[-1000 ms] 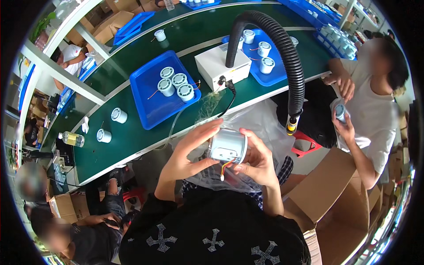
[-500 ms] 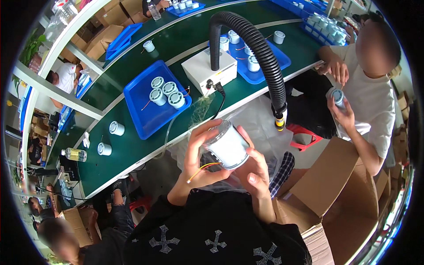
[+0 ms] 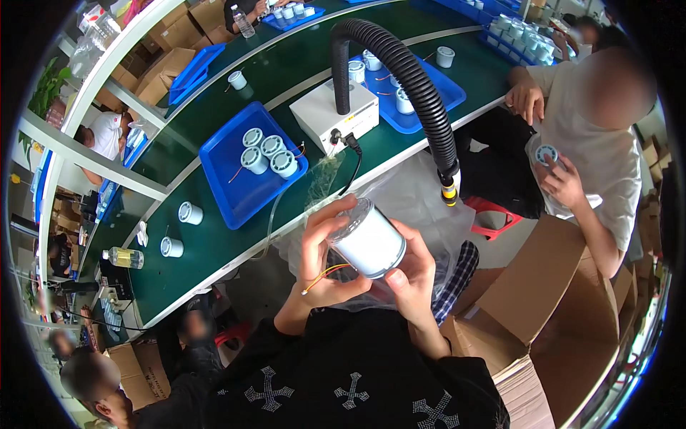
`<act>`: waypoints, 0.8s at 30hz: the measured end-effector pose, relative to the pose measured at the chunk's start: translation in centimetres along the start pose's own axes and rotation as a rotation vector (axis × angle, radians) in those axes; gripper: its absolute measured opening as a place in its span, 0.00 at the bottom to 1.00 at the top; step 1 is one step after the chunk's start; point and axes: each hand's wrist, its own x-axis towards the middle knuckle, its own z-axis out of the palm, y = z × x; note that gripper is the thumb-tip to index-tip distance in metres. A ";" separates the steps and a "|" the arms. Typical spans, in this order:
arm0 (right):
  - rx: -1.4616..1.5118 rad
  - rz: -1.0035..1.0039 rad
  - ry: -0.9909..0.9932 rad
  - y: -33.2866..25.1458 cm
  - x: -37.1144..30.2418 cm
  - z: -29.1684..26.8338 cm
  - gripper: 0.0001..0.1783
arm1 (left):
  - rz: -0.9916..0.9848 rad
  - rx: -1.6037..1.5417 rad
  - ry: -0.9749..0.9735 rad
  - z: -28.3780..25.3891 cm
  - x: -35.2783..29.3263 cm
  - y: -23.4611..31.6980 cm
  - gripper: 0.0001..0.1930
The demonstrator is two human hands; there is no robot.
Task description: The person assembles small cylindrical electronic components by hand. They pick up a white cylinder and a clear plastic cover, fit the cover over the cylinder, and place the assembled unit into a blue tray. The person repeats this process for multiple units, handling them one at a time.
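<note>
Close in front of me I hold a white cylinder with a clear, see-through end and thin red and yellow wires, tilted in the air. My left hand is closed around its clear end and side, near the wires. On the other side, my right hand grips the cylinder with its thumb low on the wall and fingers behind. On the green workbench, a blue tray holds several similar cylinders. Two more cylinders stand left of the tray, one of them a white cylinder.
A grey box with a black ribbed hose stands on the bench; the hose hangs right of my hands. Another blue tray lies behind it. At right are an open carton and a co-worker. A bottle lies at left.
The cylinder has turned slightly in my hands, and my right thumb has shifted along its wall. The co-worker's two hands have moved apart, and the co-worker's piece now shows its round face.
</note>
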 end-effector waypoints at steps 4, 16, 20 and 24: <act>0.013 -0.023 0.014 0.4 0.0 0.2 0.38 | 0.023 -0.003 0.015 0.0 0.1 -0.2 0.39; -0.102 -0.121 0.037 0.5 0.0 0.7 0.39 | 0.228 0.411 0.075 -0.8 0.1 1.7 0.45; -0.158 -0.144 0.056 0.5 0.2 0.9 0.39 | 0.112 0.530 -0.025 -1.6 0.4 2.8 0.43; -0.222 -0.165 0.041 0.9 0.4 0.8 0.39 | -0.009 0.538 -0.028 -2.0 0.7 2.0 0.44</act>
